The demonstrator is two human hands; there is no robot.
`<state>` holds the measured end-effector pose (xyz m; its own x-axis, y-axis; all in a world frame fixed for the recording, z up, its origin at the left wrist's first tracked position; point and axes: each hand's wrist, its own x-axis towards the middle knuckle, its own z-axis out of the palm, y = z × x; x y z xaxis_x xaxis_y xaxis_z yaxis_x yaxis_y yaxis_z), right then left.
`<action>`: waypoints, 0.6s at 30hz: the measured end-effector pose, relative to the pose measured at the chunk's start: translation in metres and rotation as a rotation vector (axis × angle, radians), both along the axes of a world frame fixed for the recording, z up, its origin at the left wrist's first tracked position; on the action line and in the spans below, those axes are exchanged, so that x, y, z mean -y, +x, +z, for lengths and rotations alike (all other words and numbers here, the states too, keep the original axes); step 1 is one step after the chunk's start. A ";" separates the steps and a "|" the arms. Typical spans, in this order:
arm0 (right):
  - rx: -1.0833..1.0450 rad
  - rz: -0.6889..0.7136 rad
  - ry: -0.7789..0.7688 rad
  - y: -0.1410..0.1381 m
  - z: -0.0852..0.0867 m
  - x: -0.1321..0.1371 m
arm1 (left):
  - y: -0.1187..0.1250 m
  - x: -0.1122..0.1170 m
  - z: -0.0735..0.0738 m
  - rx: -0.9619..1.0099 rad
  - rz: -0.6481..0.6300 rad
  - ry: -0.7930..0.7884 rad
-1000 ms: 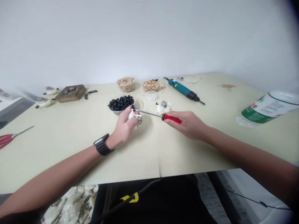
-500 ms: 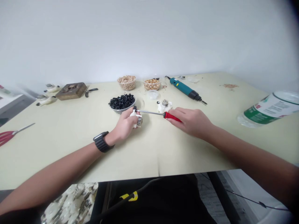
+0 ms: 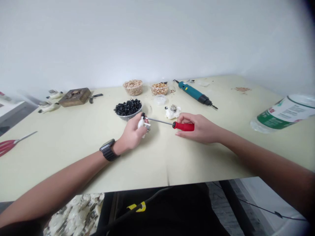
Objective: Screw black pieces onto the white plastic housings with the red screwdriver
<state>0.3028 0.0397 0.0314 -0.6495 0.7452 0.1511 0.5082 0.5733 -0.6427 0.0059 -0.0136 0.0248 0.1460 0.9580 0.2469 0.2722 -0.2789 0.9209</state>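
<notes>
My left hand (image 3: pixel 132 133) is closed on a small white plastic part (image 3: pixel 142 124) with a black cap (image 3: pixel 143 115) at its upper end. A red-handled screwdriver (image 3: pixel 184 126) lies in my right hand (image 3: pixel 203 128), its handle between thumb and fingers. Its metal shaft points left, and the tip meets the part close to the black cap. Whether the tip sits in a screw is too small to tell. Just beyond the screwdriver, a similar white part with a round metal piece (image 3: pixel 173 111) rests on the table.
Behind my left hand stands a bowl of black pieces (image 3: pixel 128 108). Farther back are two tubs of small tan parts (image 3: pixel 133 88) and a teal electric screwdriver (image 3: pixel 194 93). A wooden block (image 3: pixel 75 97) and red-handled tool (image 3: pixel 10 146) are left; a large bottle (image 3: pixel 283 113) is right.
My right hand has rolled around the screwdriver and its fingers have loosened, showing more of the red handle. The white part has turned slightly in my left hand.
</notes>
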 end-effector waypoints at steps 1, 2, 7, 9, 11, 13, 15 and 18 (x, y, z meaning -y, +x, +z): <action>-0.023 -0.012 0.024 0.000 0.000 -0.001 | 0.000 -0.001 0.000 0.022 -0.005 -0.016; -0.040 -0.028 0.077 0.001 -0.001 -0.002 | 0.000 -0.001 0.001 0.050 -0.006 -0.038; 0.092 -0.050 0.534 0.001 -0.008 0.000 | 0.002 -0.002 0.003 0.204 -0.002 -0.183; 0.174 -0.048 0.642 0.001 -0.010 0.001 | 0.004 -0.001 0.004 0.218 0.000 -0.210; 0.200 -0.042 0.668 0.002 -0.011 0.002 | 0.005 0.000 0.005 0.195 0.011 -0.195; 0.148 -0.023 0.609 0.002 -0.011 0.002 | 0.005 0.001 0.004 0.147 0.028 -0.151; 0.064 -0.002 0.477 0.002 -0.011 0.001 | 0.004 0.002 0.003 0.089 0.042 -0.104; -0.006 -0.003 0.162 -0.002 -0.008 0.002 | 0.001 0.002 0.000 -0.021 0.067 -0.009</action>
<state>0.3012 0.0380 0.0238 -0.6461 0.7124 0.2737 0.5063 0.6685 -0.5448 0.0067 -0.0159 0.0252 0.0867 0.9680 0.2355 0.3096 -0.2509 0.9172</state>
